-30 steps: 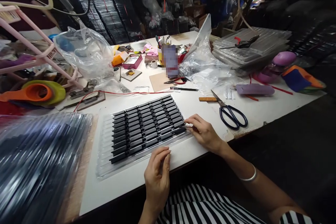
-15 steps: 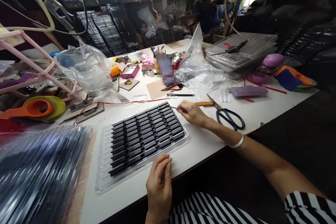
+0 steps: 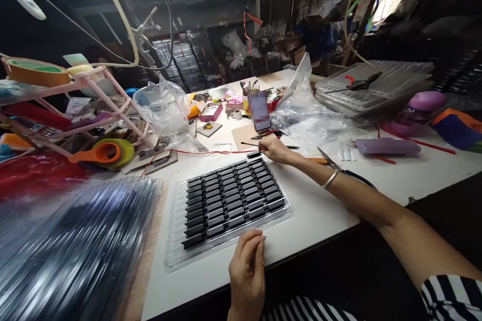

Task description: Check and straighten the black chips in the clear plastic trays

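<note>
Much of the near left is a blur: a stack of clear trays (image 3: 71, 251) there smears into dark streaks, so its contents cannot be read, and the scissors (image 3: 331, 162) lie mostly hidden behind the right forearm. A patch on the upright object (image 3: 259, 110) at the back of the worktop (image 3: 320, 215) is pixelated. In the middle of the worktop lies a clear plastic tray (image 3: 173, 256), and in it sit long rows of small black components (image 3: 231, 200), packed end to end and filling most of the tray, with bare clear ridges showing along its left side. The right hand (image 3: 274, 149) reaches to the far right corner of the tray, its grip pinched around something small and dark at the end of the farthest row; what exactly it holds is too small to tell. The left hand (image 3: 246, 271) rests at the near edge of the worktop just in front of the tray, fingers curled loosely, holding nothing. A crumpled clear bag (image 3: 163, 108) sits behind the tray to the left, its contents indistinct.
</note>
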Tool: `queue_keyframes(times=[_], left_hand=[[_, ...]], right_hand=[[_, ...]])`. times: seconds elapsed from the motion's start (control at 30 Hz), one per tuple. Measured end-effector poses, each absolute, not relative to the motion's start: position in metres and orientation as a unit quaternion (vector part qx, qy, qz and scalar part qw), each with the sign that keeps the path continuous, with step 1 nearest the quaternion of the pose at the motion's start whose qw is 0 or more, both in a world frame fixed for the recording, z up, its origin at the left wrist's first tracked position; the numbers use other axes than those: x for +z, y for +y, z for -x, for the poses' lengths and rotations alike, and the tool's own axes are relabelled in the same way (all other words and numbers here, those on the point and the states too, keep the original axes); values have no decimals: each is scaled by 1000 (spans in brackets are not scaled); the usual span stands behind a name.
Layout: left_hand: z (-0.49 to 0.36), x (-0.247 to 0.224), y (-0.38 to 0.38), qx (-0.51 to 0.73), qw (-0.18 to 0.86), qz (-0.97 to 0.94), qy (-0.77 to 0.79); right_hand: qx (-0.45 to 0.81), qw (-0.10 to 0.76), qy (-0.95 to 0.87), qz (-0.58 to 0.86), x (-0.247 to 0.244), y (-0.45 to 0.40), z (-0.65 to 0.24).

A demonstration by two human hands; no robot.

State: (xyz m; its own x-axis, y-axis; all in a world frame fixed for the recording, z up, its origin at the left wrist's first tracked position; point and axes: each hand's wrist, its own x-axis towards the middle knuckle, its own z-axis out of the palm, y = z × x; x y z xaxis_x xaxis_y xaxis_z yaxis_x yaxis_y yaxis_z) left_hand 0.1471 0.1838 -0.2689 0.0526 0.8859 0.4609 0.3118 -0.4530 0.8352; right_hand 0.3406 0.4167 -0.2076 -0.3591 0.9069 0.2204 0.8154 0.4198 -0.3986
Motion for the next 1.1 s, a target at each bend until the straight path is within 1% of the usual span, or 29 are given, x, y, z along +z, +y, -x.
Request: queue_keyframes(times=[0.1, 0.17, 0.2, 0.23, 0.3, 0.37, 0.4, 0.47, 0.57, 0.67, 0.8, 0.87, 1.0, 1.1], left_hand=[[-146, -270, 184, 531, 350, -616, 464], [-144, -266, 186, 520, 448, -557, 467], [-143, -263, 187, 510, 506, -522, 459], [-141, -259, 188, 496, 562, -490, 445], [-138, -249, 189, 452, 654, -448, 409], [-137, -238, 188, 404, 709, -430, 386], [-137, -233, 186, 391, 722, -423, 384], [-140, -224, 183, 411, 710, -405, 403], [-143, -219, 177, 470, 652, -388, 452], [-143, -219, 170, 479, 624, -389, 478], [-137, -222, 161, 470, 544, -494, 489], [-132, -223, 157, 452, 484, -578, 476], [-128, -223, 154, 428, 365, -706, 430], [-129, -220, 155, 416, 319, -742, 417]], right_hand=[[91, 237, -831, 494, -183, 382, -345], [96, 242, -850, 458, -172, 346, -345], [105, 240, -865, 429, -169, 326, -345], [123, 235, -895, 359, -168, 306, -344], [147, 201, -938, 241, -169, 271, -340], [171, 181, -950, 187, -171, 248, -335], [183, 189, -946, 189, -172, 240, -333], [211, 241, -917, 237, -176, 230, -331], [261, 318, -856, 313, -188, 217, -328], [315, 344, -821, 329, -204, 203, -321], [310, 393, -803, 324, -215, 193, -316], [301, 391, -807, 325, -215, 194, -318], [297, 357, -824, 324, -212, 196, -326], [296, 339, -836, 314, -211, 196, -330]])
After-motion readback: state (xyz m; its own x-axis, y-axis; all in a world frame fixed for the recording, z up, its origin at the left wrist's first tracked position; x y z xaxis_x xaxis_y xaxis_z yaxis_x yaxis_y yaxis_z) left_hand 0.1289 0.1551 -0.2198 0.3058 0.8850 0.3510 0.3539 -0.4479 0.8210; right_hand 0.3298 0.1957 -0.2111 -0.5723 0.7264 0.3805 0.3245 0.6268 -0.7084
